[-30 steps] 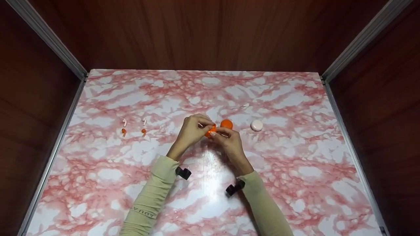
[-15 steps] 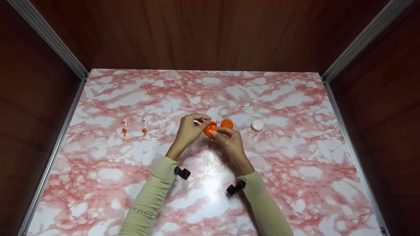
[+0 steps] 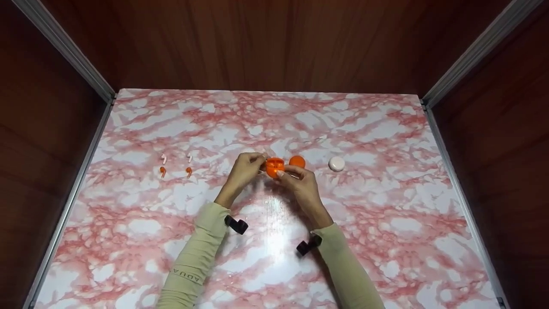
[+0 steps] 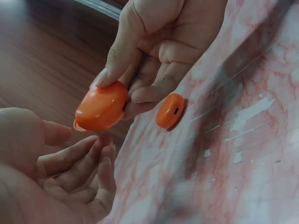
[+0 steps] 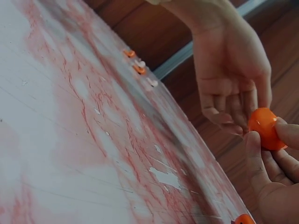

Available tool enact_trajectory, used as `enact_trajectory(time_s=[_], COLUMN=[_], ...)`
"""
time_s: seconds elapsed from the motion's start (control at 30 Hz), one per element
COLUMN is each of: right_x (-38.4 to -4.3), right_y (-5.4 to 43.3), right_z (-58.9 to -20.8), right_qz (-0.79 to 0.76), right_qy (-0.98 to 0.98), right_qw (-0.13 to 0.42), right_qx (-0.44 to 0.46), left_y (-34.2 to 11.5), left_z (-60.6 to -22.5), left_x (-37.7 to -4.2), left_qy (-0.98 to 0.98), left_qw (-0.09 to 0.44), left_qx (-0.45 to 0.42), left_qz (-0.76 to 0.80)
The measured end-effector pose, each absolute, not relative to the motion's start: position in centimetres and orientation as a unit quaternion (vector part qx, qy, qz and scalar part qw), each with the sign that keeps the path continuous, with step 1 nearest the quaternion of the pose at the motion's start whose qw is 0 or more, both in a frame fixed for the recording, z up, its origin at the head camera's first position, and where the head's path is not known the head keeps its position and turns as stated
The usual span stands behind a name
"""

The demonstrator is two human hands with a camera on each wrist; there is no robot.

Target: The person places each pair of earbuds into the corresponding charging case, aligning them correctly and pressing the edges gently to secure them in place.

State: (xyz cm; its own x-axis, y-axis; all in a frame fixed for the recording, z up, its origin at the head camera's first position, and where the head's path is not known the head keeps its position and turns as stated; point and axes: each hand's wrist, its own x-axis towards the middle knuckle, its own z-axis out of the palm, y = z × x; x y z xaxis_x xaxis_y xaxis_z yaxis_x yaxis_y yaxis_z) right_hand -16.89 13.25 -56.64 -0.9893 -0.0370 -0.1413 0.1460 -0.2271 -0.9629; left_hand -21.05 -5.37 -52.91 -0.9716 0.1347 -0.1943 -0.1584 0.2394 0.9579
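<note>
My right hand grips an orange earbud case above the table, thumb on its front. The case's lid stands raised, with the hollow inside facing up in the head view. Just left of it is my left hand. In the left wrist view, that hand has loosely bent fingers with nothing in them, slightly apart from the case. A second orange case, closed, lies on the table behind my right hand. Farther right sits a closed white case.
Two white earbuds and two orange earbuds lie in two rows at the left of the marbled table. Dark wooden panels with metal corner strips enclose the back and sides.
The lid of the held case has come up and its inside now shows. My left hand has drawn back leftward off the case. The right hand keeps its grip.
</note>
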Motion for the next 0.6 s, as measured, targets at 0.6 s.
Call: enact_trajectory(time_s=[0.6], right_x=[-17.01], right_y=[13.38], right_z=[-56.53], right_qz=[-0.785], right_qy=[0.615], right_qw=[0.061], right_qx=[0.040], left_y=[-5.44], left_z=[-53.21], left_x=[-21.03], left_qy=[0.722], left_qw=[0.161], left_qx=[-0.049], left_qz=[0.671])
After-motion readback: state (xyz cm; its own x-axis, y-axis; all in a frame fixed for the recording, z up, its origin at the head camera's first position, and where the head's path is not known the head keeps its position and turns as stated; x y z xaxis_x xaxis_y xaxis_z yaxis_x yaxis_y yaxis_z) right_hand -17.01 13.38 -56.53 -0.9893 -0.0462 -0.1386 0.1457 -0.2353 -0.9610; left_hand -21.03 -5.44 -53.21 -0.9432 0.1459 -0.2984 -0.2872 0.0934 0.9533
